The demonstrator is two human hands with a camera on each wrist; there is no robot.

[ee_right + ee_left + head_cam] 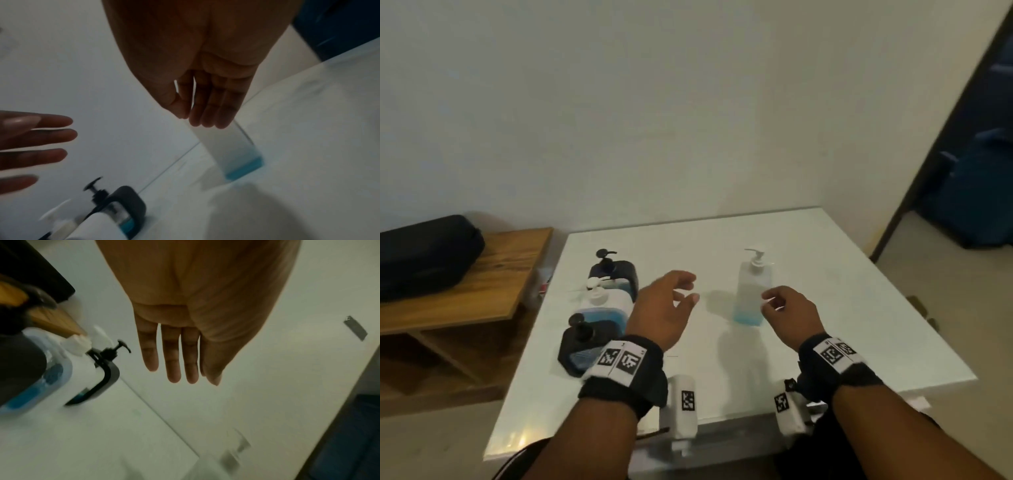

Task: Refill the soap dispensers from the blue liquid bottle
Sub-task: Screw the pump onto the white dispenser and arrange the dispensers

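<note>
Both hands empty, fingers loose: left (664, 305), right (789, 313) beside bottle (752, 294). Dispensers (599, 308) part-full, pumps on; refilling looks unstarted.

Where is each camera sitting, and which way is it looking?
Head: worn on the head, looking down at the white table; both forearms and the left hand and right hand show.
Left wrist: looks along the open left hand toward the dispensers.
Right wrist: looks along the right hand at the clear bottle.
Shared: all three show the black-framed dispenser.

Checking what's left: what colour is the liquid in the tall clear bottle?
Blue, a shallow layer at the bottom of the tall clear bottle; clearest in the head view.
</note>
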